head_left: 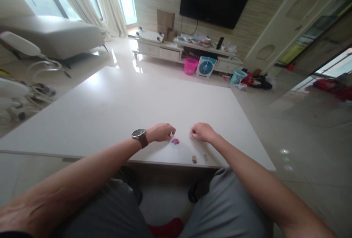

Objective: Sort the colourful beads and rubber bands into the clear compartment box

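My left hand (pixel 161 132) hovers over or rests on the white table (pixel 115 109), its fingers bent and the thumb and forefinger slightly apart, with nothing seen between them. Just beside its fingertips lies a small cluster of pink and purple pieces (pixel 175 141). My right hand (pixel 203 132) is closed in a pinch on a small see-through piece (pixel 190 132), which sticks out at the left of the fingers; its exact kind is too blurred to tell. Nearer the front edge lie a small yellow and blue cartoon figure sticker (pixel 194 159) and a small pale greyish piece (pixel 205 158).
A wristwatch (pixel 139 133) is on my left wrist. Beyond the table stand a pink basket (pixel 190 66), a blue and white box fan (pixel 206 66), a light blue basket (pixel 238 77) and a low TV cabinet (pixel 170 54). My knees are below the table's front edge.
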Demonstrator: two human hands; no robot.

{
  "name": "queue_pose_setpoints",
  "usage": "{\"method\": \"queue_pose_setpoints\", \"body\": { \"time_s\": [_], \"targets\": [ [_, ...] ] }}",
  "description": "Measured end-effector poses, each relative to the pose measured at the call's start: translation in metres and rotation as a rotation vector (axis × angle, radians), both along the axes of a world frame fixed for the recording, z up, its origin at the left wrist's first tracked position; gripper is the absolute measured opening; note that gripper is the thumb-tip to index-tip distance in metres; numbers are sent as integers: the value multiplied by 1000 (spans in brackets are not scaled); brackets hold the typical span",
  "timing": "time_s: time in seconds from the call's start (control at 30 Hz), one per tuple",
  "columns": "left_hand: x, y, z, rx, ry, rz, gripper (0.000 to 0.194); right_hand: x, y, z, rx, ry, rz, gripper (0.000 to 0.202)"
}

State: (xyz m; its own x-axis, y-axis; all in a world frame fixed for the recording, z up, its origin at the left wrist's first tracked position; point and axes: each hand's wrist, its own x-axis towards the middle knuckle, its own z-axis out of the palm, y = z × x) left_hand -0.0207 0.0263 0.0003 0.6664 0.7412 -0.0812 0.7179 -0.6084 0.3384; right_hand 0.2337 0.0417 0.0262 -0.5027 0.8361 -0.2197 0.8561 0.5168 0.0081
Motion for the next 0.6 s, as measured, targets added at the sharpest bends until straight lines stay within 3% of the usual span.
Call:
{"method": "queue_pose_setpoints", "body": {
  "time_s": [0.17,0.3,0.4,0.6],
  "targets": [
    [7,-4,7,-36,-107,49,25,-1,-2,8,53,63,5,15],
    [16,-5,16,-298,-334,123,29,-7,-6,11,49,333,179,12],
    [19,-2,15,-496,-522,90,33,-15,-11,8,48,470,298,11],
    [16,5,8,-664,-719,179,33,-23,-15,6,46,559,353,12]
  ]
}}
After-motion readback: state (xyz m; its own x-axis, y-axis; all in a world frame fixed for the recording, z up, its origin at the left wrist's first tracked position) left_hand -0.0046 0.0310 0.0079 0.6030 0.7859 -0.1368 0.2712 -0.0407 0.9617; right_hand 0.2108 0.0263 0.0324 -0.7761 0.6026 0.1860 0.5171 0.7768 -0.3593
